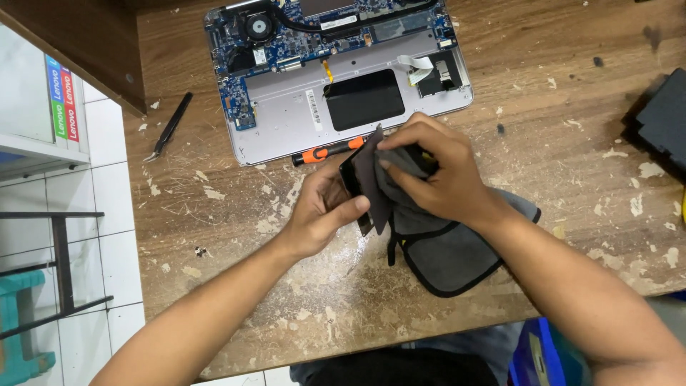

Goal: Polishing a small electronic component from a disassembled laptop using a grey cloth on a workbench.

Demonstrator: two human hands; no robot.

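At the far left, white floor tiles [107, 207] are seen beyond the table's left edge, with a dark metal frame [61, 264] and a teal stool [21, 322] standing there. The wooden table [572, 164] is worn, its varnish flaked into pale patches, and bare room is left on its left part, where only black tweezers [170, 127] are laid, slim and pointed, well apart from the hands. Further right, at the far edge, an opened laptop [286, 118] is set with its silver shell up, a blue circuit board and a round fan exposed along its far side and a black rectangular pad in the middle. Just near of it, a screwdriver [325, 152] with a black and orange handle is laid flat. The left hand [321, 211] is closed around a thin, flat, black part [351, 182], held on edge above the table's middle. The right hand [436, 171] is curled, its fingertips pinching a soft grey cloth [450, 250] with black trim against that part; the rest of the cloth is draped onto the table near the near edge. At the far right, a black boxy object [664, 118] is cut off by the picture's border.
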